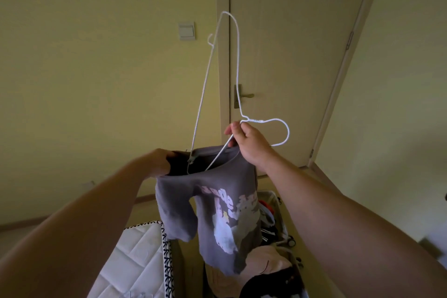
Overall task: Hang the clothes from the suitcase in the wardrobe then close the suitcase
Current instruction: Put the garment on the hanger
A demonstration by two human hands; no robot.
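Your left hand grips the grey sweatshirt by its collar above the open suitcase. Your right hand pinches the wire hanger at its neck, one end inside the collar. Stretch the collar, then tilt the other end in.

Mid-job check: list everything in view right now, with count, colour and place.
sweatshirt: 1, grey-purple with a pale print, held up at centre, above the suitcase
hanger: 1, white wire, tilted on end, lower end inside the sweatshirt's neck
suitcase: 1, pale, open, lower right
clothes: a pile, count unclear, beige, black and red, in the suitcase
mattress: 1, white quilted, lower left
door: 1, cream, shut, behind the hanger
handle: 1, brass, left edge of the door
switch: 1, grey, on the wall left of the door
left hand: grips the sweatshirt's neck
right hand: pinches the hanger by its hook
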